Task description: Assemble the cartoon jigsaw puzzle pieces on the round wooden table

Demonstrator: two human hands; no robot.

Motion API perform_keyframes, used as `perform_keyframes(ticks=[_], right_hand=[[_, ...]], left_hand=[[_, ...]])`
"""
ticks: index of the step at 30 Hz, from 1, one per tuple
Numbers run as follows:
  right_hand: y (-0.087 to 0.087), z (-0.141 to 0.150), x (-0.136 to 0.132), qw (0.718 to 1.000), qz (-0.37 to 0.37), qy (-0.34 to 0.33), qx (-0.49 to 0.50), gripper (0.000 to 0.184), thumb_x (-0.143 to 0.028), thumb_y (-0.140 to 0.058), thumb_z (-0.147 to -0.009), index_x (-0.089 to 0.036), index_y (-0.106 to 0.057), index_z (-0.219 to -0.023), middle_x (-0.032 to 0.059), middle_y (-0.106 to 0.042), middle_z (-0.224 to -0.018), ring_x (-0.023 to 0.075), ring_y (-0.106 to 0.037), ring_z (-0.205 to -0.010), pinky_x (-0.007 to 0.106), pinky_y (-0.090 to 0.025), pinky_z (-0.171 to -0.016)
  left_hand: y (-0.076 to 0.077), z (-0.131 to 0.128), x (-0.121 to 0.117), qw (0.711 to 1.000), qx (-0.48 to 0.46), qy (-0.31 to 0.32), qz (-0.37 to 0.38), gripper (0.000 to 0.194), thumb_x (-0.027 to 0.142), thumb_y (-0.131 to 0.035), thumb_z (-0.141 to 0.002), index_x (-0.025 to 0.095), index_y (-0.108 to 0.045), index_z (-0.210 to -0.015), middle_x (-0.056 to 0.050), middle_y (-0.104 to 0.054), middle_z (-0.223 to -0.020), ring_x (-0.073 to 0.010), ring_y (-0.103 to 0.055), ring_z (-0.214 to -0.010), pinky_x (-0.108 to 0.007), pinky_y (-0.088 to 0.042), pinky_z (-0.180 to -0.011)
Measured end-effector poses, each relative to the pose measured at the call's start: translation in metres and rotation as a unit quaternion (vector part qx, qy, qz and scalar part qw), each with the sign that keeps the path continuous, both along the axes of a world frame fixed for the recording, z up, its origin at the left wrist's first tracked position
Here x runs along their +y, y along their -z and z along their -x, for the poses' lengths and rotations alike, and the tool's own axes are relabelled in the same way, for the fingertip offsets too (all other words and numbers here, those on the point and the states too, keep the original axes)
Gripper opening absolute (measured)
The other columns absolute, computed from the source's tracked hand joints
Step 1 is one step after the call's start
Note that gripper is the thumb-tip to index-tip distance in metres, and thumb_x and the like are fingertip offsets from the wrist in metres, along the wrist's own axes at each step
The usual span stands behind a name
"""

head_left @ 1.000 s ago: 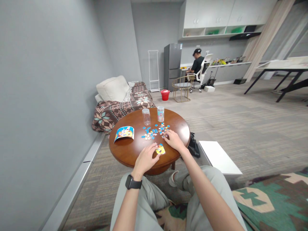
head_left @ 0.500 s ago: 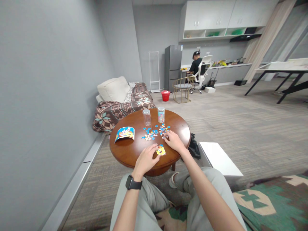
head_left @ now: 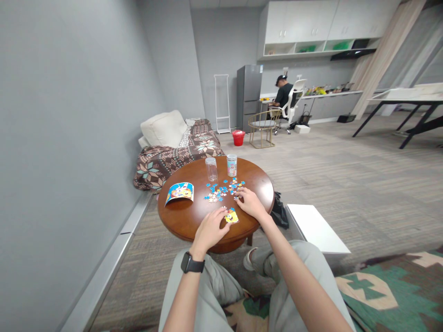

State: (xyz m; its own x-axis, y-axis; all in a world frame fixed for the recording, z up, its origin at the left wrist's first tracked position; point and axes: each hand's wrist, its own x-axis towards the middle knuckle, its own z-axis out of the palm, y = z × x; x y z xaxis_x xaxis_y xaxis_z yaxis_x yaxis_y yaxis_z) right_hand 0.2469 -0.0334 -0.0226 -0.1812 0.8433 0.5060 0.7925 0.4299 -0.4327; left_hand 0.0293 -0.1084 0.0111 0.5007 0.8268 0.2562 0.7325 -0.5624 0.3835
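A round brown wooden table (head_left: 187,216) stands in front of me. On it lies a scatter of loose blue and pink puzzle pieces (head_left: 221,189). My right hand (head_left: 251,203) rests at the near right edge of that scatter, fingers curled on the pieces; what it grips is too small to make out. My left hand (head_left: 209,229) lies on the table with fingertips touching a small joined yellow and blue puzzle patch (head_left: 231,216). A black watch sits on my left wrist.
A picture card (head_left: 180,191) lies at the table's left. A clear empty jar (head_left: 211,168) and a labelled jar (head_left: 231,164) stand at the far edge. A white box (head_left: 318,228) sits right of the table, a sofa (head_left: 173,147) behind. A person sits at a far counter.
Almost nothing differs. The camera tilted slightly upward early on; both hands stay at the same places on the table.
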Motion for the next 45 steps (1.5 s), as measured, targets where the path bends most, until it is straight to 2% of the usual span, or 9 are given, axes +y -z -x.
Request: perform_keyframes(ticks=[5,10,15,20,28,35,41,45], right_hand=[[-0.001,0.000,-0.001,1.000,-0.001,-0.006,0.012,0.009,-0.019,-0.063,-0.086,-0.019,-0.067,-0.095,0.0099,-0.068,-0.109,0.0236,-0.065,-0.104,0.040,-0.051,-0.096],[-0.003,0.001,-0.001,0.999,-0.005,-0.023,0.037,0.004,-0.017,-0.063,-0.085,-0.019,-0.064,-0.087,0.0090,-0.068,-0.108,0.0228,-0.064,-0.105,0.038,-0.049,-0.099],[-0.006,0.001,-0.003,0.999,0.007,-0.016,0.031,0.005,-0.016,-0.062,-0.084,-0.020,-0.061,-0.084,0.0066,-0.068,-0.097,0.0221,-0.065,-0.095,0.036,-0.051,-0.091],[-0.005,0.001,-0.004,1.000,-0.001,0.018,0.008,0.007,-0.021,-0.063,-0.085,-0.019,-0.064,-0.091,0.0097,-0.068,-0.106,0.0239,-0.064,-0.101,0.038,-0.048,-0.096],[-0.008,0.002,-0.007,0.999,0.020,0.029,-0.015,0.021,-0.005,-0.055,-0.075,-0.019,-0.066,-0.086,0.0100,-0.066,-0.110,0.0247,-0.061,-0.106,0.037,-0.045,-0.100],[-0.013,0.002,-0.009,0.999,0.021,0.031,-0.028,0.010,-0.012,-0.058,-0.079,-0.019,-0.063,-0.085,0.0085,-0.066,-0.098,0.0252,-0.060,-0.097,0.037,-0.046,-0.091],[-0.011,0.003,-0.009,0.999,0.009,0.031,-0.022,0.015,-0.015,-0.061,-0.083,-0.018,-0.067,-0.096,0.0111,-0.067,-0.112,0.0261,-0.061,-0.107,0.039,-0.045,-0.097],[-0.010,0.003,-0.009,0.999,0.013,0.042,-0.022,0.008,-0.017,-0.061,-0.085,-0.018,-0.067,-0.090,0.0103,-0.068,-0.107,0.0254,-0.062,-0.104,0.039,-0.046,-0.095]], left_hand=[[0.002,0.000,0.001,1.000,-0.005,0.002,-0.004,0.037,0.027,-0.059,-0.092,0.022,-0.063,-0.129,-0.009,-0.061,-0.141,-0.0236,-0.056,-0.132,-0.043,-0.042,-0.114],[0.002,0.000,0.001,1.000,-0.007,0.003,-0.004,0.037,0.028,-0.058,-0.093,0.022,-0.062,-0.129,-0.009,-0.061,-0.141,-0.0235,-0.056,-0.131,-0.042,-0.042,-0.114],[0.000,0.000,0.000,1.000,-0.007,0.002,-0.003,0.037,0.027,-0.058,-0.092,0.022,-0.063,-0.129,-0.009,-0.061,-0.141,-0.0233,-0.056,-0.132,-0.042,-0.042,-0.114],[0.000,0.000,0.000,1.000,-0.007,0.003,-0.002,0.038,0.027,-0.058,-0.092,0.023,-0.062,-0.129,-0.009,-0.061,-0.141,-0.0234,-0.056,-0.132,-0.043,-0.042,-0.114],[0.000,0.000,0.000,1.000,-0.009,0.004,-0.001,0.035,0.027,-0.057,-0.093,0.022,-0.063,-0.127,-0.009,-0.061,-0.141,-0.0232,-0.055,-0.132,-0.042,-0.041,-0.115],[0.001,0.001,0.000,1.000,-0.002,0.004,-0.002,0.037,0.029,-0.057,-0.094,0.021,-0.061,-0.129,-0.009,-0.060,-0.142,-0.0228,-0.055,-0.132,-0.041,-0.041,-0.115],[0.004,0.001,0.003,1.000,0.015,-0.003,-0.020,0.045,0.032,-0.059,-0.092,0.018,-0.058,-0.135,-0.011,-0.056,-0.147,-0.0255,-0.048,-0.140,-0.044,-0.035,-0.120],[0.003,0.000,0.003,0.999,0.030,-0.003,-0.014,0.050,0.035,-0.057,-0.094,0.016,-0.053,-0.140,-0.013,-0.055,-0.148,-0.0247,-0.047,-0.141,-0.043,-0.034,-0.120]])
